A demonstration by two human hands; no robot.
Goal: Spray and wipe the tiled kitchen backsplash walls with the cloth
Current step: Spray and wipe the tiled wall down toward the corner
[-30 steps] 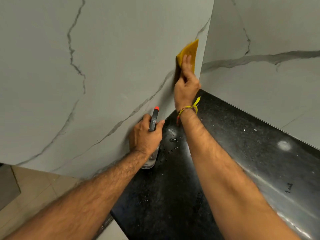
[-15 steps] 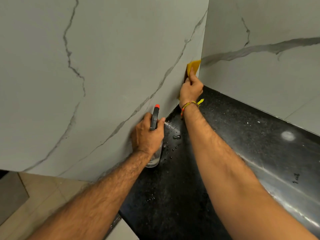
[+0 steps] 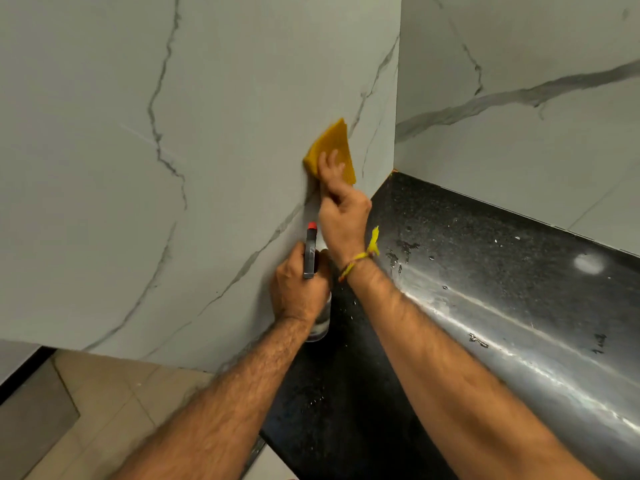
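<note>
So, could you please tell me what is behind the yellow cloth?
The left backsplash wall; the right hand presses the yellow cloth flat against it. The tile patch directly beneath is covered, so its state cannot be seen.

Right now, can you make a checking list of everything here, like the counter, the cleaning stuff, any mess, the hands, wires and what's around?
Surface: black speckled countertop, with water droplets and glare.
Job's things: yellow cloth flat on the left marble-look wall tile; clear spray bottle, red-tipped nozzle, standing on the countertop by that wall.
Clutter: nothing seen besides the droplets.
Grippers: right hand presses the cloth to the wall; left hand grips the spray bottle.
Cables: nothing seen.
Surroundings: back wall tile meets the left one in a corner; beige floor tiles below; yellow thread wristband on the right wrist.
</note>
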